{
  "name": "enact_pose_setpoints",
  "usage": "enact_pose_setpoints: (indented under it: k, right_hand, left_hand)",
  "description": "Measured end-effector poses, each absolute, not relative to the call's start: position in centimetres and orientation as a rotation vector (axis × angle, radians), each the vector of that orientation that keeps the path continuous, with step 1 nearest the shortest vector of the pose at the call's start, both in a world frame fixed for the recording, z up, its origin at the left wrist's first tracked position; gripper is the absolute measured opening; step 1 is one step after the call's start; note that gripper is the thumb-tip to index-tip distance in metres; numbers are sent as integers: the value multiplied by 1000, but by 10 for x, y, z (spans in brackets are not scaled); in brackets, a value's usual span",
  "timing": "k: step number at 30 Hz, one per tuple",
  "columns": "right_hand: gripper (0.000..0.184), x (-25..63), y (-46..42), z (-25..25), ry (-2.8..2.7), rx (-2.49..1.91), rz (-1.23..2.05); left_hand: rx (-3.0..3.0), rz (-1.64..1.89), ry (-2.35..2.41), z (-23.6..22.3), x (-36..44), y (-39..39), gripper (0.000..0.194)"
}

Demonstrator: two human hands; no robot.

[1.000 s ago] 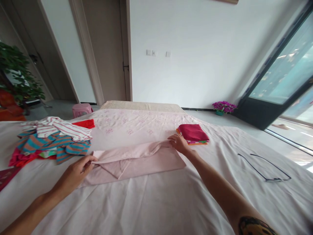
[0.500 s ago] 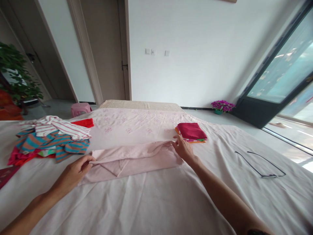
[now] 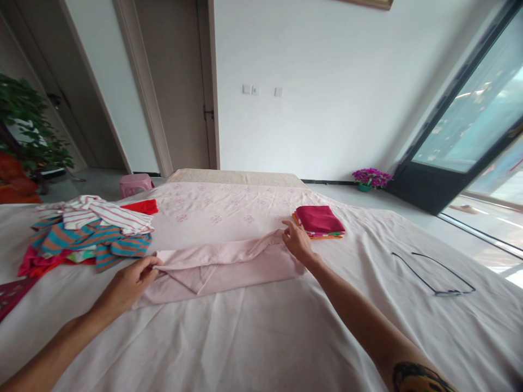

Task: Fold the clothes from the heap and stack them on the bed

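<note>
A pale pink garment, folded into a long strip, lies on the bedsheet in front of me. My left hand pinches its left end between thumb and fingers. At the right end, my right hand grips the upper corner, and the cloth rises a little there. A pocket-like flap shows on the garment's left half. Just beyond my right hand sits a neat stack of folded clothes, dark red on top with orange and green edges below. Left of the garment is a loose heap of clothes, striped and red.
Eyeglasses lie on the sheet at the right. A dark red item is at the left edge. Beyond the bed are a pink stool, purple flowers and a green plant.
My right hand has shifted slightly left, along with the garment's right corner. My left hand keeps its hold nearly in place.
</note>
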State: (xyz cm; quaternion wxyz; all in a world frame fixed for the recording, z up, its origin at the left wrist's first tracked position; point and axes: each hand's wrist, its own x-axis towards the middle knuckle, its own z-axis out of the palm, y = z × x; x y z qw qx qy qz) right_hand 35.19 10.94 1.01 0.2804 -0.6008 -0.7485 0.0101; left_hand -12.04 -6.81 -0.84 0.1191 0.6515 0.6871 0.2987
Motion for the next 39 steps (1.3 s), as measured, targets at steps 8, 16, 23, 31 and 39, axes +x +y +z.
enact_pose_setpoints:
  k: [8,16,23,31,39]
  right_hand:
    - [44,353,103,21,-1737,-1490,549]
    - [54,362,94,30,-1237,-1286,1086]
    - [48,378,84,19,-1459,-1355,1068]
    - [65,364,91,-4,-1940,-1286,493]
    - [65,369,97,37,-1507,-1171,1103]
  left_hand:
    - [1851,881,2030,-11,-125,-67,31]
    - [1895,864,2037,-13,-130,-74,32]
    - [1887,830,2060,-15,-129,-77,31]
    - [1874,885,2058,-1,-124,-65,32]
    - [1735,990,2012,4,-137,-62,38]
